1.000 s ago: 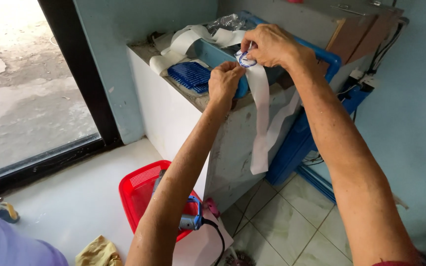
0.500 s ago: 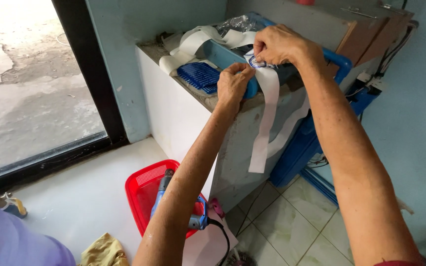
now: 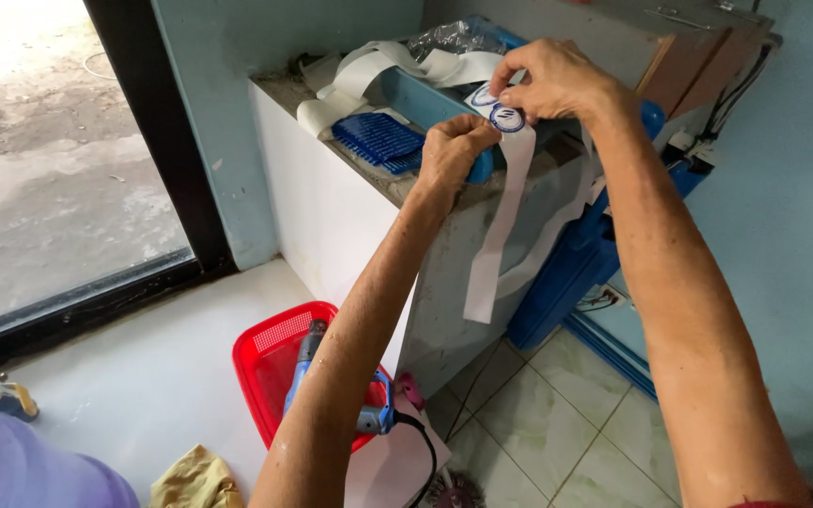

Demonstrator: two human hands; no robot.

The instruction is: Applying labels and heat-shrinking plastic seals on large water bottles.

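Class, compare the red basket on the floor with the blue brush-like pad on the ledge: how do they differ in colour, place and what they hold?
The red basket sits low on the floor; the blue brush-like pad lies up on the ledge. The red basket holds a blue power tool; the blue brush-like pad holds nothing. The basket has raised walls; the pad lies flat. Both look like plastic with a gridded surface, and neither hand touches them.

Pale blue walls (image 3: 237, 113) meet a black-framed window (image 3: 157, 141) left of the hands, daylight on the concrete ground (image 3: 39, 169) outside. Below the hands lie a white ledge (image 3: 143, 376) and greenish floor tiles (image 3: 538, 423).
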